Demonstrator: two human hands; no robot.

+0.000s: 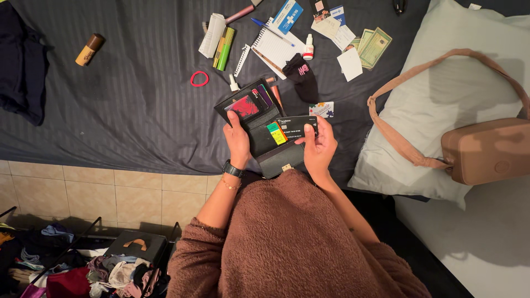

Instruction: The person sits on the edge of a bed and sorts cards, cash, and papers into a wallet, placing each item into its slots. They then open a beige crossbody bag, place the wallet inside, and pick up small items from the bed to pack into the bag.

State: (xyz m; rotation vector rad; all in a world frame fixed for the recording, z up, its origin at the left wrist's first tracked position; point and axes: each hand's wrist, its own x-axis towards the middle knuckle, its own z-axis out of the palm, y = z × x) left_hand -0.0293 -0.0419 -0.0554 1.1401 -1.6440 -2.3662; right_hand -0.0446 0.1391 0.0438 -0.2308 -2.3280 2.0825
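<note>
while pinched, fingers on card

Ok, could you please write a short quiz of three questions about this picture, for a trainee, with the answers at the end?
1. True or false: the left hand holds the open black wallet.
2. What does the right hand pinch? A) the blue pen B) a dark card C) the red hair tie
3. Fill in: the tan shoulder bag lies on a white ____.

Key
1. True; the left hand grips the wallet's left edge.
2. B; the dark card is between thumb and fingers, at the wallet. The blue pen and the red hair tie lie apart on the dark sheet.
3. Pillow.
</note>
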